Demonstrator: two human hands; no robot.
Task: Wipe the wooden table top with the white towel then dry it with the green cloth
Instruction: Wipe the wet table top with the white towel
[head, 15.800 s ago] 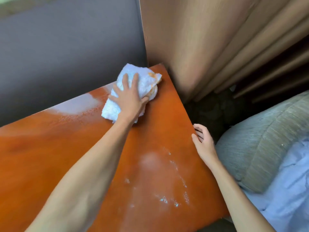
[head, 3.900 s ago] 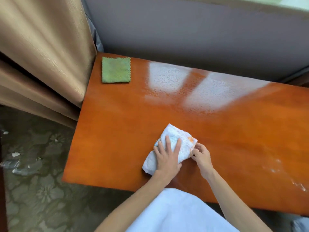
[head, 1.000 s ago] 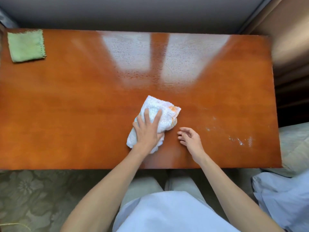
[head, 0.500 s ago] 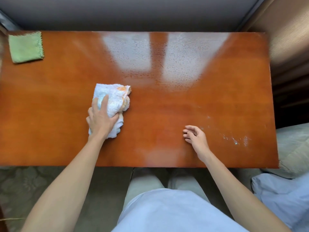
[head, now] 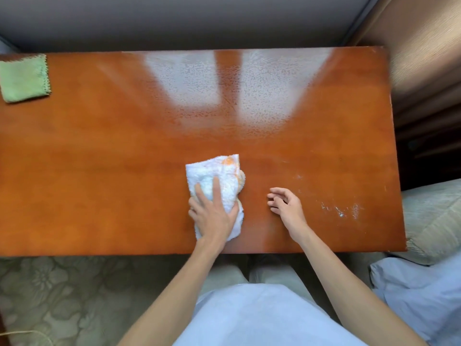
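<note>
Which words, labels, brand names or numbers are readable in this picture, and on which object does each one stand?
None: no readable text shows on the white towel, the green cloth or the wooden table top. The orange marks on the towel are stains or a pattern, not letters.

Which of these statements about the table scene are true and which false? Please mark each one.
1. The left hand presses on the white towel. True.
2. The green cloth lies under the right hand. False: it lies at the far left corner, untouched.
3. The right hand holds nothing. True.
4. The wooden table top carries a cup. False: only the two cloths lie there.
</note>
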